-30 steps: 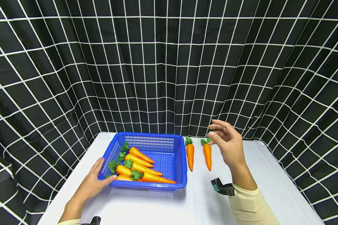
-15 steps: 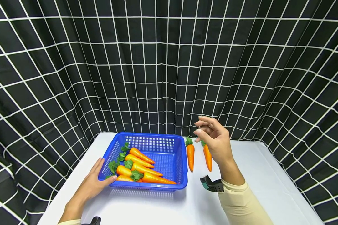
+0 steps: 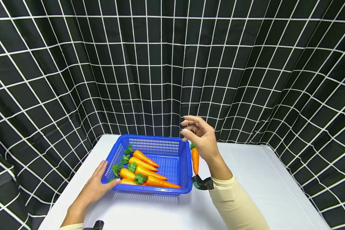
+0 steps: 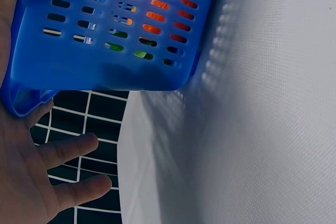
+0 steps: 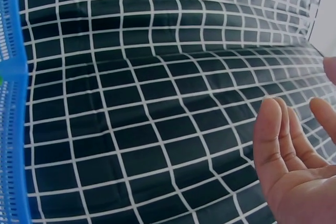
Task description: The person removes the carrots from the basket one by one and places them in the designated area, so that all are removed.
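A blue plastic basket (image 3: 149,189) with perforated sides stands on the white table, and several orange carrots (image 3: 162,182) with green leafy tops lie in its left and front part. My left hand (image 3: 96,185) rests at the basket's front left corner, thumb on the rim, other fingers spread straight outside it. In the left wrist view the fingers (image 4: 79,190) point away from the basket wall. My right hand (image 3: 199,135), fingers loosely bent and holding nothing, is raised near the basket's back right corner. Below it a single carrot (image 3: 195,161) lies outside the basket, partly covered by the hand.
A black cloth (image 3: 149,80) with a white grid hangs behind and at both sides of the table (image 3: 261,179). Each wrist wears a black device (image 3: 202,183).
My right hand has moved left, from above the right-hand carrot toward the basket, and its arm now hides that carrot. The left hand stays at the basket corner.
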A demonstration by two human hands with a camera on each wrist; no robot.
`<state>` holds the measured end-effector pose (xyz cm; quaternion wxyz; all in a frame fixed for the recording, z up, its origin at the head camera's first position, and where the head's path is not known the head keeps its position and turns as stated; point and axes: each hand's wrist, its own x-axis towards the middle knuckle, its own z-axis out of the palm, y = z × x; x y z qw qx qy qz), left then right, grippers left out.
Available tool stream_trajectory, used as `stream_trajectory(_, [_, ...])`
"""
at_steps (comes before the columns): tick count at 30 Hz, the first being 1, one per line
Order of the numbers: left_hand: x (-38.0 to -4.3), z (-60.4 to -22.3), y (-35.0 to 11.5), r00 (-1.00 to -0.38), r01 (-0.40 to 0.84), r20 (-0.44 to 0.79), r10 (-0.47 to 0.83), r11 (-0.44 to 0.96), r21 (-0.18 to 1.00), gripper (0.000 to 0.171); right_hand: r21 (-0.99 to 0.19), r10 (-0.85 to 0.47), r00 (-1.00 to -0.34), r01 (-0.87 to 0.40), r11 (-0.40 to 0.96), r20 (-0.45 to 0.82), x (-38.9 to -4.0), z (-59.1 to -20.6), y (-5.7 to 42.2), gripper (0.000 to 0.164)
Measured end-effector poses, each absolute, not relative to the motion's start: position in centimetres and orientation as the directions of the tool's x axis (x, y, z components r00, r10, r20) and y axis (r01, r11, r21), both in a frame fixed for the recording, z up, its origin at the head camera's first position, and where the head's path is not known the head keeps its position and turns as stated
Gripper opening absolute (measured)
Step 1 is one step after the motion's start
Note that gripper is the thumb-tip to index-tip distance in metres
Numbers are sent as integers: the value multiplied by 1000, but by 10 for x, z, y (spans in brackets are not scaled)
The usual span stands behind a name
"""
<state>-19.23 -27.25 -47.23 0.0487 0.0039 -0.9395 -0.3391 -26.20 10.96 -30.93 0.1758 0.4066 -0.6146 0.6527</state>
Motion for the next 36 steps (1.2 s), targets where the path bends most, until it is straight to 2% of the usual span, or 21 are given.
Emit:
stream_trajectory(17, [-193,-472,-272,-995,35,96,-35,761,648,102,-751,-347,-670,-625,-215,657,-308,-341,71,37])
stream_trajectory(24, [-194,-471,-272,-995,32,94,-38,763,646,102,-756,-379,-658,-602,-254,651,-325,-355,62,37])
stream_trajectory(30, [-194,-472,-273,-994,34,99,-40,762,646,102,-765,-425,-654,-619,-176,626,-332,-367,52,37])
stream_trajectory(36, [-193,-475,-272,-994,39,106,-39,759,650,102,-790,-501,-653,-603,-109,567,-321,-367,45,35])
